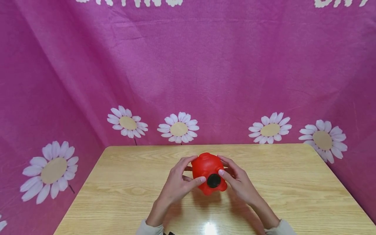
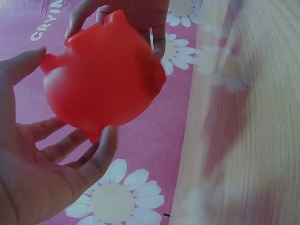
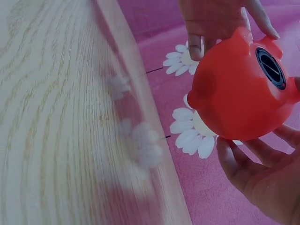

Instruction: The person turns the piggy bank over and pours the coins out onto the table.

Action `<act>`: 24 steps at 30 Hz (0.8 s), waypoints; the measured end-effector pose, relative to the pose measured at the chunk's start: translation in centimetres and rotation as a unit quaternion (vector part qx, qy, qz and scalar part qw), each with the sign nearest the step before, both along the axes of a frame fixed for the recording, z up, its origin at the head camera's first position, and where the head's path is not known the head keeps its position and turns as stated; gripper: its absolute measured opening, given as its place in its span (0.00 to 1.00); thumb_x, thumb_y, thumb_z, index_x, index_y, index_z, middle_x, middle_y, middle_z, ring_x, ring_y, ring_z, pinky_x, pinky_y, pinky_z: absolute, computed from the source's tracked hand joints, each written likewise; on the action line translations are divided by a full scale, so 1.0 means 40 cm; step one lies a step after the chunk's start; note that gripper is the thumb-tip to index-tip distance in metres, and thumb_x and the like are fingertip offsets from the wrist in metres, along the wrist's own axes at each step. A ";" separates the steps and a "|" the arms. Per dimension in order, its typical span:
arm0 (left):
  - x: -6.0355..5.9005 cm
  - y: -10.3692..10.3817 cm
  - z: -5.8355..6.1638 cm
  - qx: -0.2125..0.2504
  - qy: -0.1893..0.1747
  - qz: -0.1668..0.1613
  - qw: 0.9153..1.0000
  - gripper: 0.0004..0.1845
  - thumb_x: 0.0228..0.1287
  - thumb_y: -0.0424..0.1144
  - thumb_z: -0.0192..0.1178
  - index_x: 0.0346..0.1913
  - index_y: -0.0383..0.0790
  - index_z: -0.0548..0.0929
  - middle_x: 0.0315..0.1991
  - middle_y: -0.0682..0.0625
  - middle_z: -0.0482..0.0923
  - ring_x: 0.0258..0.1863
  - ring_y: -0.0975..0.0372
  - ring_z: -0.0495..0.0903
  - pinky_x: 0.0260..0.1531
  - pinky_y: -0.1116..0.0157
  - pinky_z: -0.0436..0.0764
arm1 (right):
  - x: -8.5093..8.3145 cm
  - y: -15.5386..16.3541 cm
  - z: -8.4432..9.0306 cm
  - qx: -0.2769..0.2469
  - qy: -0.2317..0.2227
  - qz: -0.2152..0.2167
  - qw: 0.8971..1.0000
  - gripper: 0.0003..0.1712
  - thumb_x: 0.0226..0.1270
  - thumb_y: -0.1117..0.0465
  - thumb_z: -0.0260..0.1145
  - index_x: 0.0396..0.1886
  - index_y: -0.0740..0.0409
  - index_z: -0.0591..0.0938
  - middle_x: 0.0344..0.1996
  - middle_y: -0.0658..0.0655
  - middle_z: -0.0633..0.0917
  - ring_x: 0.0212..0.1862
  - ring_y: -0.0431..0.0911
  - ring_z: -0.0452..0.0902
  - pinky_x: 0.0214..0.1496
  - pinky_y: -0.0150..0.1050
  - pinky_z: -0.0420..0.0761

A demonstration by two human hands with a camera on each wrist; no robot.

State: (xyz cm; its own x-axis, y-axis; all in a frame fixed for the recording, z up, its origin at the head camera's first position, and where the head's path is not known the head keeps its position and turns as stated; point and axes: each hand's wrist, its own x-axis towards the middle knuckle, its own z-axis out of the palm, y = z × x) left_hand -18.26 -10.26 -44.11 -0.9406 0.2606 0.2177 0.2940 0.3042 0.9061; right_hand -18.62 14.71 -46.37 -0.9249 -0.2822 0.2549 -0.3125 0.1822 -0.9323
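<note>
A red plastic piggy bank (image 1: 208, 169) is held above the middle of the wooden table (image 1: 123, 189), its underside with a round black plug (image 1: 213, 180) turned toward the camera. My left hand (image 1: 179, 182) grips its left side, thumb near the plug and fingers curled over the far side. My right hand (image 1: 236, 181) grips the right side the same way. In the left wrist view the piggy bank (image 2: 101, 79) sits between thumb and fingers of the left hand (image 2: 47, 159). The right wrist view shows the piggy bank (image 3: 241, 89), its plug (image 3: 271, 68) and the right hand (image 3: 262, 173) beneath.
A pink cloth with white daisies (image 1: 179, 129) hangs behind and around the table. The table's rounded far edge (image 1: 205, 146) runs just behind the hands. Nothing else lies on the tabletop.
</note>
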 end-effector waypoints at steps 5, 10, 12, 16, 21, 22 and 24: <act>0.004 -0.005 0.008 -0.055 0.040 0.025 0.997 0.37 0.60 0.54 0.78 0.73 0.53 0.80 0.58 0.55 0.83 0.54 0.61 0.79 0.47 0.63 0.84 | 0.000 -0.002 -0.003 -0.002 -0.008 0.007 1.000 0.29 0.84 0.59 0.59 0.80 0.54 0.71 0.69 0.67 0.80 0.60 0.40 0.84 0.59 0.31 0.86; 0.008 0.004 0.009 -0.055 0.068 0.031 0.996 0.42 0.57 0.54 0.79 0.75 0.54 0.77 0.63 0.56 0.82 0.62 0.63 0.77 0.59 0.56 0.81 | 0.002 -0.008 -0.001 -0.016 -0.020 0.018 1.000 0.28 0.86 0.59 0.57 0.80 0.58 0.71 0.68 0.69 0.80 0.61 0.37 0.82 0.61 0.30 0.85; 0.008 0.008 0.007 -0.049 0.082 0.020 0.995 0.42 0.58 0.53 0.80 0.76 0.55 0.76 0.64 0.57 0.81 0.62 0.63 0.78 0.60 0.57 0.82 | 0.002 -0.010 0.002 -0.025 -0.030 0.026 0.999 0.28 0.87 0.58 0.56 0.80 0.59 0.70 0.68 0.71 0.80 0.60 0.38 0.82 0.59 0.31 0.86; 0.008 0.010 0.003 -0.044 0.118 -0.013 0.992 0.41 0.60 0.51 0.80 0.76 0.53 0.76 0.65 0.57 0.81 0.62 0.62 0.80 0.57 0.62 0.85 | 0.002 -0.011 0.003 -0.043 -0.040 0.050 0.997 0.27 0.88 0.59 0.53 0.80 0.61 0.69 0.68 0.74 0.78 0.57 0.38 0.84 0.56 0.33 0.89; 0.005 0.008 -0.004 -0.051 0.127 -0.033 0.990 0.40 0.61 0.50 0.80 0.75 0.54 0.77 0.67 0.58 0.81 0.62 0.62 0.82 0.57 0.62 0.87 | 0.002 -0.011 0.004 -0.044 -0.045 0.055 0.996 0.27 0.88 0.59 0.53 0.80 0.62 0.69 0.67 0.74 0.78 0.57 0.38 0.84 0.56 0.34 0.89; 0.004 0.008 -0.005 -0.052 0.123 -0.035 0.990 0.40 0.60 0.51 0.80 0.75 0.54 0.77 0.67 0.58 0.81 0.63 0.62 0.82 0.57 0.61 0.88 | 0.002 -0.010 0.005 -0.043 -0.049 0.053 0.996 0.27 0.88 0.58 0.54 0.80 0.61 0.70 0.67 0.73 0.78 0.57 0.38 0.84 0.56 0.33 0.88; 0.003 0.006 -0.006 -0.052 0.114 -0.040 0.991 0.40 0.61 0.51 0.80 0.75 0.55 0.76 0.67 0.58 0.81 0.62 0.62 0.82 0.57 0.60 0.88 | 0.003 -0.010 0.007 -0.041 -0.054 0.053 0.996 0.27 0.87 0.58 0.54 0.79 0.61 0.70 0.67 0.72 0.79 0.58 0.38 0.84 0.57 0.33 0.88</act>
